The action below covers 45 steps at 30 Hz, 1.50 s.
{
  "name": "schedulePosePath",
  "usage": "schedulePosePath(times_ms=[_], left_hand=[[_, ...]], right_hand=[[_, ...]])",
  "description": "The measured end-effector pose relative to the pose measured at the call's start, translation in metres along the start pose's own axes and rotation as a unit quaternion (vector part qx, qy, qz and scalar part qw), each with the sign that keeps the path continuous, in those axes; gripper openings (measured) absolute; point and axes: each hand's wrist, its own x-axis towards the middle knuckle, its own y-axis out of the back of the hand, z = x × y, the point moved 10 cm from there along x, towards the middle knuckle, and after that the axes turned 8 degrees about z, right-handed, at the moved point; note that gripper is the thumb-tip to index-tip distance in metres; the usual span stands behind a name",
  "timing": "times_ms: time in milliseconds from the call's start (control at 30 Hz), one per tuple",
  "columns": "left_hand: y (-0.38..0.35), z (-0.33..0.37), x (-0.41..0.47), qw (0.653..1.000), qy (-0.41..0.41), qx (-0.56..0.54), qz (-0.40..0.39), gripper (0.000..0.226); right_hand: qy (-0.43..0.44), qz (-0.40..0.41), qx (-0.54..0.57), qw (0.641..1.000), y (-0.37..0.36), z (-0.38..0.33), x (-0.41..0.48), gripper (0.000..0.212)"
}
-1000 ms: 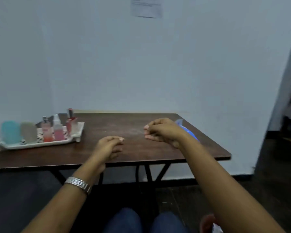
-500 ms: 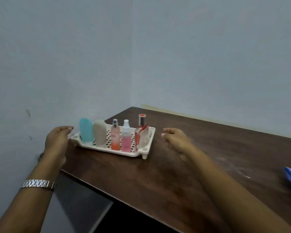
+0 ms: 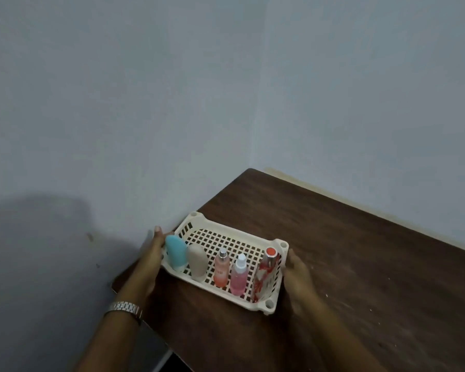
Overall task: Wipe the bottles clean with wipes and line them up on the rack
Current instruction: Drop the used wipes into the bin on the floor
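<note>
While the cream rack (image 3: 226, 238) sits on the brown table (image 3: 360, 264) at its corner by the wall, the person's left hand (image 3: 152, 253) lies against its left end and the right hand (image 3: 297, 272) against its right end, fingers straight and pressed together. Whether the left fingers curl under the rim cannot be told. Along the rack's near side stand a blue bottle (image 3: 175, 252), beige bottle (image 3: 198, 261), orange bottle (image 3: 221, 272), pink bottle (image 3: 238, 277) and red bottle (image 3: 266, 275)

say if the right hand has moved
Yes: the right hand went left across the brown wooden table to the right end of the cream perforated plastic rack.
</note>
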Motion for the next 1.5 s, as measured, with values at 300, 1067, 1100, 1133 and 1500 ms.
schedulePosePath(times_ms=[300, 1067, 1100, 1133, 1500], left_hand=[[-0.006, 0.005, -0.003, 0.997, 0.057, 0.038, -0.029, 0.074], [-0.242, -0.031, -0.029, 0.957, 0.154, 0.092, -0.226, 0.134], [-0.254, -0.033, -0.033, 0.954, 0.159, 0.098, -0.235, 0.135], [-0.267, -0.036, -0.036, 0.951, 0.161, 0.098, -0.247, 0.136], [-0.364, -0.042, -0.087, 0.926, 0.134, 0.157, -0.317, 0.138]], right_hand=[[-0.057, 0.050, -0.059, 0.995, 0.006, -0.003, -0.006, 0.023], [-0.073, 0.318, -0.159, 0.932, 0.241, -0.016, 0.025, 0.025], [-0.078, 0.326, -0.155, 0.929, 0.253, -0.015, 0.027, 0.026], [-0.083, 0.332, -0.152, 0.927, 0.265, -0.014, 0.030, 0.027], [-0.105, 0.341, -0.192, 0.914, 0.369, -0.011, 0.046, 0.028]])
